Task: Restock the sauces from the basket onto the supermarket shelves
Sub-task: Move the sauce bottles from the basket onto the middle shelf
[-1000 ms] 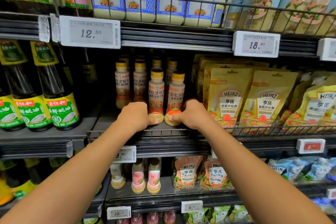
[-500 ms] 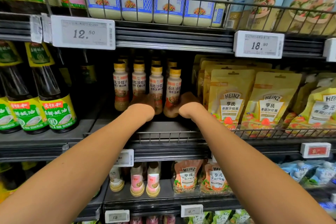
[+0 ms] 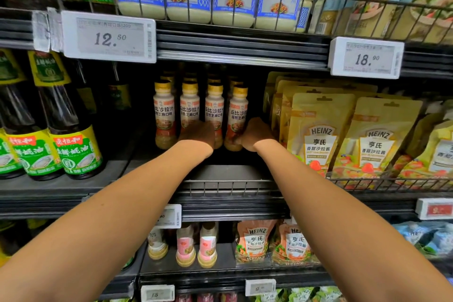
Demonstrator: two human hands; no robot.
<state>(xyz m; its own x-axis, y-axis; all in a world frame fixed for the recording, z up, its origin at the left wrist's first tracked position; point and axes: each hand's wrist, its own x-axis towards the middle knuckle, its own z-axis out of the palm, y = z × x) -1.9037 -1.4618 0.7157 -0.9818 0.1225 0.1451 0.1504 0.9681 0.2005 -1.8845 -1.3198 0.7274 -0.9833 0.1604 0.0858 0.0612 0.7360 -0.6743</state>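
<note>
Reaching over the shelf (image 3: 228,171), the left hand (image 3: 197,133) curls round the foot of the left bottle (image 3: 214,105) and the right hand (image 3: 255,133) grips the right bottle (image 3: 238,115). Each bottle stands upright just beyond its own hand's knuckles, the two almost touching in the front row. They are slim, smooth plastic bottles with gold caps and printed labels, with glossy soft pouches (image 3: 321,135) just right of the right hand and dark glass bottles (image 3: 73,144) well left of the left.

Dressing bottles (image 3: 164,115), dead centre of frame
Four yellow-capped ones, beige labels, standing side by side on the middle shelf (image 3: 228,171).
</note>
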